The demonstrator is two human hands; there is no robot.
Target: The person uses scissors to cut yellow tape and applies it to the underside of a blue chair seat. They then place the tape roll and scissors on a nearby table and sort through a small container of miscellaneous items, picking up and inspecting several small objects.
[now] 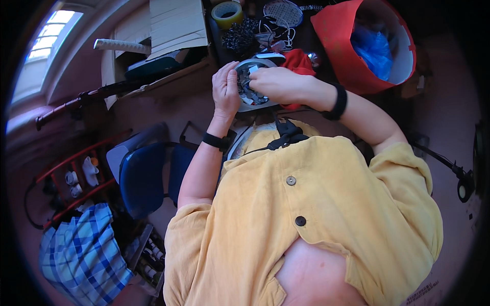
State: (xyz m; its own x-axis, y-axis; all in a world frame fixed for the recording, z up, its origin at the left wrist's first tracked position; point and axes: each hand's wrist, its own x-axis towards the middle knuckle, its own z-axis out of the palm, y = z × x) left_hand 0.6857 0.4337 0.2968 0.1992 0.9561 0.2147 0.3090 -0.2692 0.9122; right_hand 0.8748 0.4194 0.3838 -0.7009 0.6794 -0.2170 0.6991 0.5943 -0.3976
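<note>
Now left hand [225, 86] cups round tin [253, 85], fingers together; right hand [278, 84] fingertips pinched inside on small pieces; many pieces left.

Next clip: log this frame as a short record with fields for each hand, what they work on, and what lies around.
view: head camera, looking down past a yellow shirt
left hand: holds the left rim of a round tin
right hand: fingers reach into the tin
tin contents: small mixed pieces, too small to tell apart
wrists: a black band on each
nearby: red bucket, tape roll, blue chair, checked cloth
</note>
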